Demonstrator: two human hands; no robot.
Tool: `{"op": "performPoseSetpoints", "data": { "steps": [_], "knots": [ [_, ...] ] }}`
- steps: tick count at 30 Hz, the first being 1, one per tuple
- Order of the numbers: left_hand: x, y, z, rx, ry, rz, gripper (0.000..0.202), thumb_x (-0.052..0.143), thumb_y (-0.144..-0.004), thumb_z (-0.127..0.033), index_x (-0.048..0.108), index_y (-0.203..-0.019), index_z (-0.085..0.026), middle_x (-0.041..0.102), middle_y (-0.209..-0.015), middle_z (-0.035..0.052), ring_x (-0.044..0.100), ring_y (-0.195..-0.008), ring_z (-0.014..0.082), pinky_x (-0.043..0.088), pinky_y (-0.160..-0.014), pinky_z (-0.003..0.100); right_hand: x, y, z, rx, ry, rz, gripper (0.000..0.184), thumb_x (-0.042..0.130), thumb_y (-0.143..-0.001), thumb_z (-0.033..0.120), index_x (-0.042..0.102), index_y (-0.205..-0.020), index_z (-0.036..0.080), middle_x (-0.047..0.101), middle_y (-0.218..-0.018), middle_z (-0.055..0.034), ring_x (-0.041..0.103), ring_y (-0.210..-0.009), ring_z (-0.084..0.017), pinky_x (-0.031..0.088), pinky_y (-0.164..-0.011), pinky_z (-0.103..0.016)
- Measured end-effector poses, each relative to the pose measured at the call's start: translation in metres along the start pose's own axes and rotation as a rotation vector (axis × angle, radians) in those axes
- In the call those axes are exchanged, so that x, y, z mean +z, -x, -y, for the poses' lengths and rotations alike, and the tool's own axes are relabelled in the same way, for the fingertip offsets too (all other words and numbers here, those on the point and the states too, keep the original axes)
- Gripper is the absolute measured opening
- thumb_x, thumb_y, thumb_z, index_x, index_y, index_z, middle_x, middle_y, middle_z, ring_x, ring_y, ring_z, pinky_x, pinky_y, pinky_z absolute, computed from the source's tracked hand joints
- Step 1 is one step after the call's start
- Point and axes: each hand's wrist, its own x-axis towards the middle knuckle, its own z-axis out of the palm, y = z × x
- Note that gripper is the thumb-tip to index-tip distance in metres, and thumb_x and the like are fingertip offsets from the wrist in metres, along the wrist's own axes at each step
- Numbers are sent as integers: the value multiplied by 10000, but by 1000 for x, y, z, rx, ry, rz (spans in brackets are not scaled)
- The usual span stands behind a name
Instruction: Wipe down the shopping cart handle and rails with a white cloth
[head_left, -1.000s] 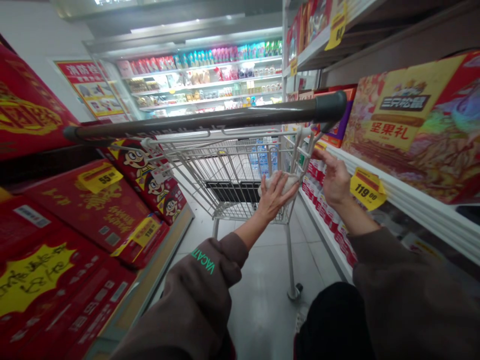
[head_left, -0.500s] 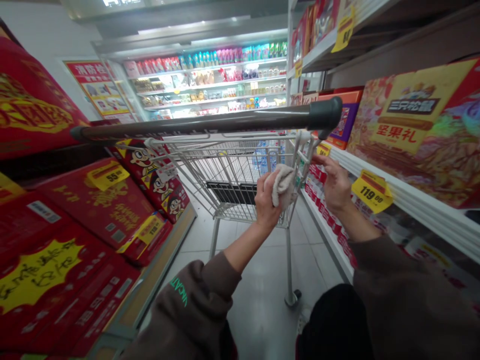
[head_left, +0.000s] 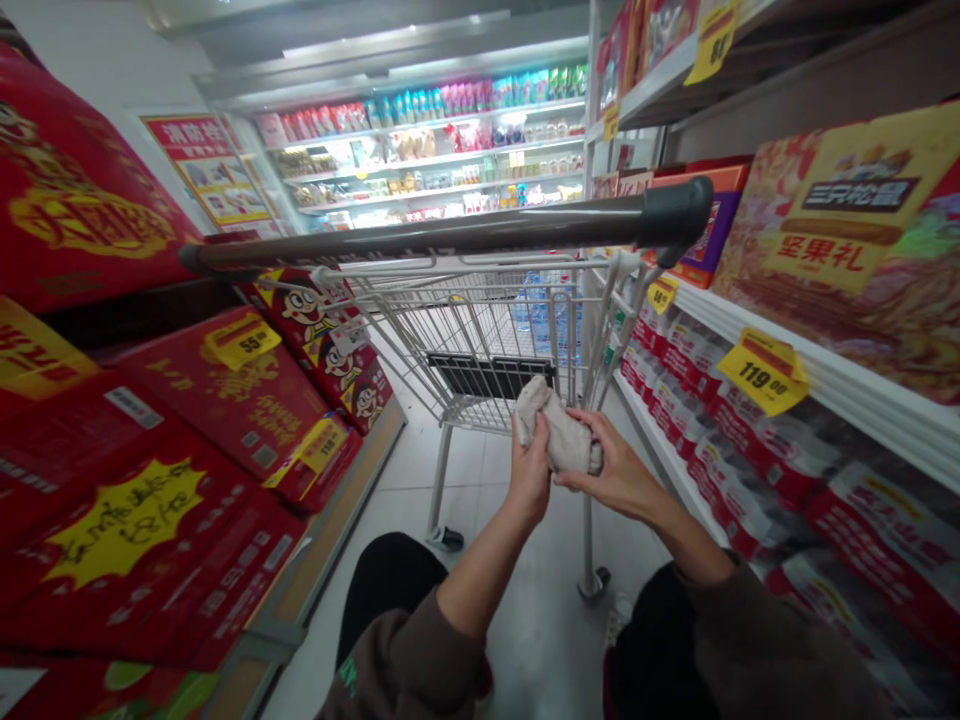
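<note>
Left grip (head_left: pixel 529 475), right grip (head_left: pixel 611 478), both squeezing a beige cloth (head_left: pixel 555 430)

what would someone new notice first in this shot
The stacked red gift boxes along the left of the aisle grab the eye first, with a yellow 119 price tag on the shelf edge at right. At center, the left hand and right hand hold a crumpled beige cloth in front of a metal shopping cart. Beyond it, a brightly lit refrigerated display case closes the far end.
</note>
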Motion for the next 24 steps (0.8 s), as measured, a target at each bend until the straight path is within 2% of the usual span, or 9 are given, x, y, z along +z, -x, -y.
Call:
{"op": "performPoseSetpoints", "data": {
  "steps": [2, 5, 9, 12, 14, 16, 19, 22, 24],
  "knots": [
    [-12, 5, 2, -40, 29, 32, 776, 767, -844, -640, 517, -1493, -296, 662, -1453, 75, 607, -1375, 256, 446, -1214, 419, -1, 1, -3, 21, -53, 55, 647, 878, -699, 386, 624, -1281, 261, 649, -1308, -85, 632, -1243, -270, 513, -1081, -438],
    [-29, 13, 7, -70, 48, 93, 822, 744, -844, -673, 466, -1540, -334, 619, -1522, 53, 565, -1429, 235, 394, -1255, 400, 0, 3, -4, 85, -146, 60, 349, 871, -686, 337, 698, -970, 230, 688, -1103, -54, 670, -1101, -252, 528, -1008, -407],
    [-44, 21, 12, -71, 72, 119, 763, 731, -854, -674, 533, -1510, -340, 570, -1578, 53, 518, -1478, 254, 362, -1277, 430, 6, 10, 0, 330, -493, -6, 374, 894, -673, 421, 703, -918, 212, 690, -1195, -57, 679, -1062, -225, 541, -930, -349],
    [-48, 23, 8, -105, 67, 73, 724, 773, -801, -695, 709, -1326, -200, 694, -1418, 144, 577, -1420, 322, 395, -1249, 482, 14, 13, 1, 506, -746, -159, 498, 924, -631, 457, 669, -980, 209, 728, -1014, -20, 672, -834, -163, 543, -745, -279],
    [-47, 24, 6, -110, 56, 41, 706, 804, -758, -704, 774, -1185, -141, 767, -1268, 175, 620, -1366, 347, 426, -1221, 494, 21, 13, -1, 532, -754, -318, 520, 928, -622, 468, 641, -969, 207, 696, -831, 27, 622, -708, -134, 510, -662, -249],
    [-46, 25, 7, -119, 60, 41, 684, 831, -734, -691, 790, -1120, -127, 795, -1181, 174, 641, -1337, 349, 453, -1196, 490, 28, 13, -4, 519, -656, -472, 482, 892, -670, 500, 626, -946, 208, 669, -765, 38, 599, -667, -137, 499, -627, -254],
    [-41, 31, 14, -191, 115, -12, 664, 894, -675, -650, 780, -1080, -136, 811, -1097, 156, 683, -1273, 333, 493, -1155, 478, 41, 15, -6, 373, -291, -620, 336, 796, -794, 479, 630, -929, 220, 732, -874, -28, 654, -791, -204, 551, -707, -333],
    [-34, 40, 23, -242, 197, -76, 631, 926, -647, -621, 760, -1045, -161, 810, -1075, 130, 718, -1201, 292, 521, -1119, 443, 55, 22, -5, -31, 200, -601, 76, 671, -921, 303, 641, -903, 235, 761, -1115, -93, 641, -1019, -261, 550, -915, -444],
    [-28, 45, 25, -222, 217, -29, 598, 902, -676, -635, 758, -1021, -168, 803, -1093, 123, 713, -1199, 274, 525, -1107, 415, 62, 27, -4, -272, 417, -527, 74, 595, -955, 193, 654, -960, 237, 739, -1221, -106, 598, -1084, -272, 526, -972, -476]
  ]
}}
